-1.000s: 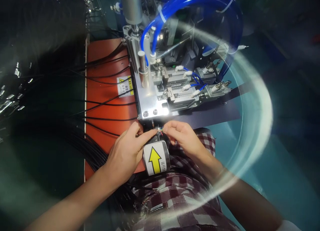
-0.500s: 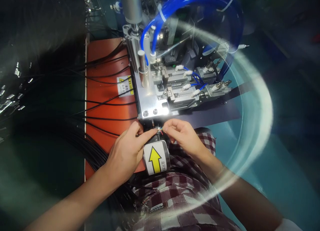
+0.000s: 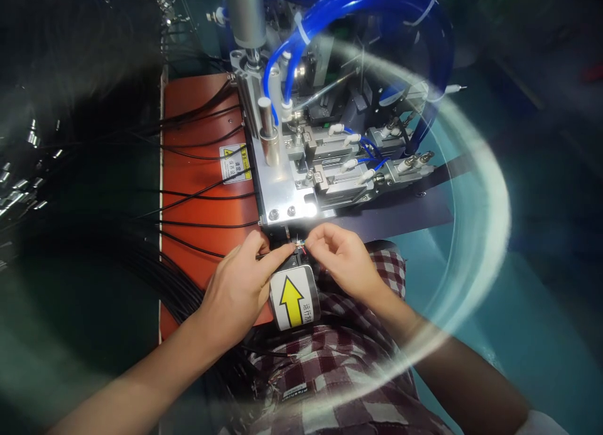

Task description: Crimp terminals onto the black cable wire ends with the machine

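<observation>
Small thin coloured wires (image 3: 300, 244) fan out at a black fixture in front of the machine, with white, green and red strands among them. My left hand (image 3: 242, 278) is closed around the end of a black cable (image 3: 214, 254), and one extended fingertip presses at the base of the wires. From the other side, my right hand (image 3: 343, 257) pinches at the tips of the wires, thumb and forefinger together. Exactly which strand it grips is too small to tell. Just below the fingertips sits a white label with a yellow arrow (image 3: 292, 298).
A metal machine (image 3: 277, 184) with cylinders and blue air hoses (image 3: 353, 5) stands right beyond my hands. Several black cables lie across the orange plate (image 3: 198, 184) on the left. A bundle of black cables (image 3: 174, 284) hangs near my left forearm. Shiny cable ends glint at far left.
Both hands keep almost the same position at the wires. The right fingertips and the wires shift only very slightly, and the whole view drifts a little.
</observation>
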Demonstrator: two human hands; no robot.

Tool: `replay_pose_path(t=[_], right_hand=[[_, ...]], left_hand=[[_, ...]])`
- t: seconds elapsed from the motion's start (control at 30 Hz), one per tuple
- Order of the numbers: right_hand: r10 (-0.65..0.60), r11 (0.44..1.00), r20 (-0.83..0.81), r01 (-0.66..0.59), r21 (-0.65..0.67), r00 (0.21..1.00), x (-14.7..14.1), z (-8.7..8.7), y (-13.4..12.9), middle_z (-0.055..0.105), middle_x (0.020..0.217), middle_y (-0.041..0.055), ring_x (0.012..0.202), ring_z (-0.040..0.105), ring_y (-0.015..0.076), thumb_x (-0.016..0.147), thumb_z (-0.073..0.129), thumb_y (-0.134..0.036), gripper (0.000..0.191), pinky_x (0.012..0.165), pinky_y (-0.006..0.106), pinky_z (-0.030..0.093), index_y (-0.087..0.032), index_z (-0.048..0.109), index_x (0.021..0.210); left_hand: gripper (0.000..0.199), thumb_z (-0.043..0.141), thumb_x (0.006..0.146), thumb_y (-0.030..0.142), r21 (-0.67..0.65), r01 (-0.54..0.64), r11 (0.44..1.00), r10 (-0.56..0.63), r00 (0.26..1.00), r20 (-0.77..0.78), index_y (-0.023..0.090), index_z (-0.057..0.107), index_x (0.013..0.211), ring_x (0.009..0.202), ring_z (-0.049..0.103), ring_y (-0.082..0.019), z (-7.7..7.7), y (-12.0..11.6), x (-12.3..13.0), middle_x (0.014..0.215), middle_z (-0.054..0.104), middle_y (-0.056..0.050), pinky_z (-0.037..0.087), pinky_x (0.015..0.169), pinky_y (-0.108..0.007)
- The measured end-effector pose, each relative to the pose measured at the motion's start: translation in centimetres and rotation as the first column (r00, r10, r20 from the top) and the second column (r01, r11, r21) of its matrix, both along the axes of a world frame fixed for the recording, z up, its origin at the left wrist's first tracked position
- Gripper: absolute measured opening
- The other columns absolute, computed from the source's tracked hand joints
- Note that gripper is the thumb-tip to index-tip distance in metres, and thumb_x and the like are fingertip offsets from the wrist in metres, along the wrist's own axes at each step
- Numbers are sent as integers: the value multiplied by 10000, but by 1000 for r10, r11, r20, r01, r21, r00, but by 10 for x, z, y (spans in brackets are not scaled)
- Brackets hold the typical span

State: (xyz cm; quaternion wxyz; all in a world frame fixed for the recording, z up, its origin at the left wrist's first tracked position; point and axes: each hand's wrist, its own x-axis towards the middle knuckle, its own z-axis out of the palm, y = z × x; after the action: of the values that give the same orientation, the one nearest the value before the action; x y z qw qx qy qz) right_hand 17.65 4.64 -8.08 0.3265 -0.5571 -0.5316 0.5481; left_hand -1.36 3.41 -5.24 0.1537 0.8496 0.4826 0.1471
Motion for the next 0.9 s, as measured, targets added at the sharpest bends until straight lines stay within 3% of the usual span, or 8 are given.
replay_pose_path(t=[0.3, 0.37, 0.47, 0.57, 0.7, 0.9], right_hand=[[-5, 986, 392, -61, 157, 920, -5, 19, 0, 515, 584, -23, 557, 456, 134, 816, 513, -197, 151, 541, 258, 329, -200, 533, 666], [-7, 992, 349, -38, 123, 937, -4, 16, 1, 513, 583, -25, 552, 455, 131, 807, 517, -206, 141, 532, 256, 331, -198, 540, 668], [23, 998, 82, -18, -56, 996, -2, 8, 5, 470, 547, -43, 495, 431, 113, 792, 528, -239, 127, 478, 237, 323, -188, 546, 677], [24, 982, -111, -44, -181, 994, 0, 2, 8, 454, 532, -56, 441, 411, 91, 769, 558, -267, 134, 440, 222, 308, -170, 553, 676], [13, 980, -132, -39, -196, 991, 2, 1, 9, 465, 543, -55, 441, 426, 90, 761, 590, -306, 154, 438, 221, 326, -162, 576, 707], [-42, 988, -38, 35, -150, 998, 7, -2, 5, 513, 586, -25, 498, 465, 118, 784, 594, -357, 196, 464, 236, 377, -162, 599, 757]], left_hand=[[357, 424, 859, 105, 95, 47, 994, -36, 993, -112, 171, 601, 1161, 717, 513, -187, -2, -1, 0, 833, 490, -62, 463, 587, -294], [352, 426, 858, 101, 91, 48, 995, -38, 993, -111, 165, 603, 1156, 725, 516, -190, -2, -2, 0, 835, 494, -64, 464, 597, -297], [356, 428, 857, 93, 68, 54, 996, -48, 996, -81, 154, 602, 1161, 731, 518, -192, -2, -1, -1, 843, 491, -69, 466, 599, -294], [350, 441, 856, 99, 48, 50, 998, -47, 997, -60, 153, 604, 1161, 736, 519, -193, -2, -1, 0, 850, 489, -70, 473, 600, -292], [364, 435, 848, 83, 29, 33, 999, -31, 998, -62, 164, 606, 1159, 745, 524, -197, -1, 0, 0, 849, 489, -69, 480, 603, -295], [384, 429, 851, 84, 21, 24, 999, -23, 997, -73, 194, 596, 1179, 758, 524, -198, -1, -1, 0, 860, 494, -67, 490, 621, -308]])
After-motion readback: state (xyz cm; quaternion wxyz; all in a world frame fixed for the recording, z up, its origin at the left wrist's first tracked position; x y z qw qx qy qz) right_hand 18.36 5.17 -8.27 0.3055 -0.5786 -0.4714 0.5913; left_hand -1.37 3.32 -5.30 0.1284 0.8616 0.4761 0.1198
